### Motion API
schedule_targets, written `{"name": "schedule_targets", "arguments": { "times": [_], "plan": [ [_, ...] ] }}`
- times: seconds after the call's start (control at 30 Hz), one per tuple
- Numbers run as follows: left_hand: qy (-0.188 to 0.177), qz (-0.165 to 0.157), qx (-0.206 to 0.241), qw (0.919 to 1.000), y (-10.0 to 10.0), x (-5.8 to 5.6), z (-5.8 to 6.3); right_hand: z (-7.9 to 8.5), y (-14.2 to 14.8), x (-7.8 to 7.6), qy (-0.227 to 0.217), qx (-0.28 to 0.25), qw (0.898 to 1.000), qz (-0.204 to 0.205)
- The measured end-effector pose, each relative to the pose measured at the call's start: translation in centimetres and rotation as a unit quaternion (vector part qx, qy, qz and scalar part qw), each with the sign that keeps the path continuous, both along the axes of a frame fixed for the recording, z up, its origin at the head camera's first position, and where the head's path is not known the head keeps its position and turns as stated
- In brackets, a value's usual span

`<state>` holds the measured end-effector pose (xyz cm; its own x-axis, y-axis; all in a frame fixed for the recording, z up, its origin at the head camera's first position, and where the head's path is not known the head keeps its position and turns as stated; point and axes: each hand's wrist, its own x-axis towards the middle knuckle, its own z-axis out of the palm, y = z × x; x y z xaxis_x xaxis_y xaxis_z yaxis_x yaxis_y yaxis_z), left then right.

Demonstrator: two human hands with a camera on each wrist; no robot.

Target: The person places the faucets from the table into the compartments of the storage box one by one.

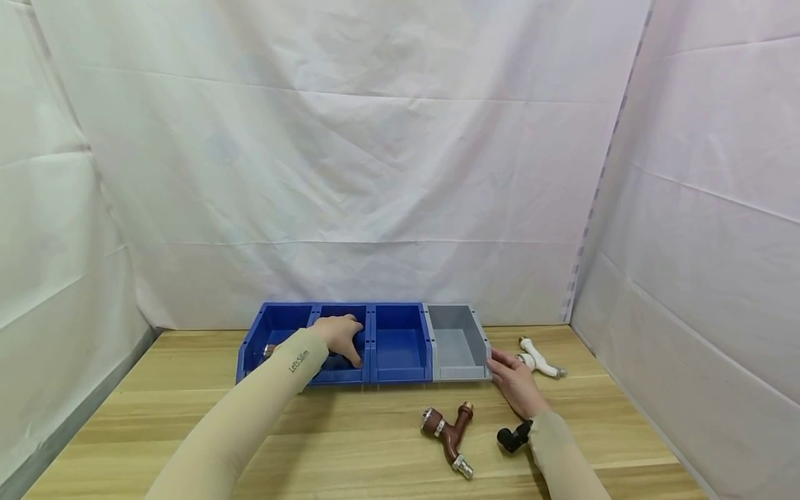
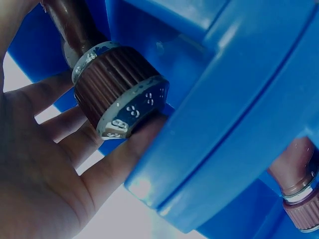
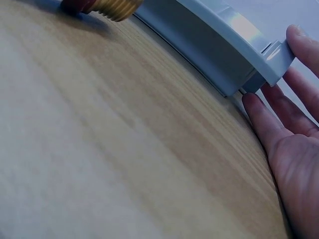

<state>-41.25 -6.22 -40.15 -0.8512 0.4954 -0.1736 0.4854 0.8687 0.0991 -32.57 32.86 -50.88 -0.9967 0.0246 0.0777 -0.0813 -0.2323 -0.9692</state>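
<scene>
My left hand (image 1: 339, 337) reaches down into the second blue bin (image 1: 340, 377) from the left. In the left wrist view its fingers curl around a brown faucet (image 2: 117, 82) with a ribbed knob; the head view hides this faucet behind the hand. My right hand (image 1: 517, 385) touches the outer right side of the grey bin (image 1: 461, 373) with fairly straight fingers. Another brown faucet (image 1: 451, 434) lies on the table in front of the bins. Beyond the right hand lies a white faucet (image 1: 540, 359), and beside the right wrist is a black elbow-shaped piece (image 1: 514, 437).
The leftmost blue bin (image 1: 284, 316) holds another brown faucet (image 2: 299, 196), partly covered by the left sleeve. A third blue bin (image 1: 400, 340) adjoins the grey one. White curtains (image 1: 375, 173) hang behind and beside the wooden table (image 1: 350, 444).
</scene>
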Motion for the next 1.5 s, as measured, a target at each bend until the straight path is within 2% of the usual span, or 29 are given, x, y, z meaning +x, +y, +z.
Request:
{"name": "schedule_targets", "arguments": {
  "times": [0.67,1.0,1.23,1.5],
  "plan": [
    [-0.010,0.003,-0.004,0.9999,-0.11,0.35,-0.03,0.35,-0.27,0.16,-0.026,-0.007,1.000,-0.006],
    [-0.012,-0.002,-0.004,0.9999,0.01,0.03,-0.45,0.22,-0.27,0.31,-0.016,-0.011,1.000,-0.013],
    [-0.013,0.000,-0.013,0.9998,0.10,0.23,-0.56,0.47,-0.31,0.60,-0.020,-0.007,1.000,-0.002],
    [-0.014,0.000,0.000,0.9999,0.04,0.16,-0.53,0.68,-0.20,0.46,-0.011,-0.008,1.000,0.012]
  ]
}}
